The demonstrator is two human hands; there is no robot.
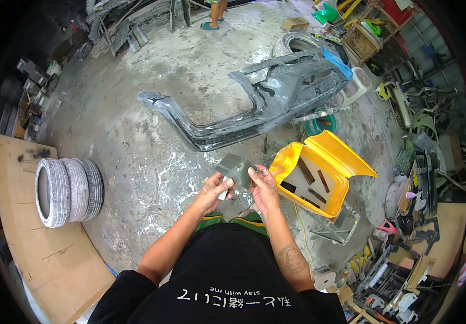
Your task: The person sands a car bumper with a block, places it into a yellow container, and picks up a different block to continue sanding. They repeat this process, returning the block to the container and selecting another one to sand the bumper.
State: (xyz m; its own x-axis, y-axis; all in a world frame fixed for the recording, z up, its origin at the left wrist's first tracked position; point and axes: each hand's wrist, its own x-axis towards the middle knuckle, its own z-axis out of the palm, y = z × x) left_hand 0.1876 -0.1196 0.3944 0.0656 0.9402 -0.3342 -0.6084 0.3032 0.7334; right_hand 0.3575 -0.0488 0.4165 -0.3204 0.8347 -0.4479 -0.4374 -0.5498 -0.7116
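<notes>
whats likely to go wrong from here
The white piece shares the left hand with the dark sheet, so it might slip out as the sheet is handled.

The open yellow container sits right beside the right hand; a dropped sheet could land in it, or an elbow could knock it.

The long arm of the dark panel juts out ahead, so a step forward might bump it.
</notes>
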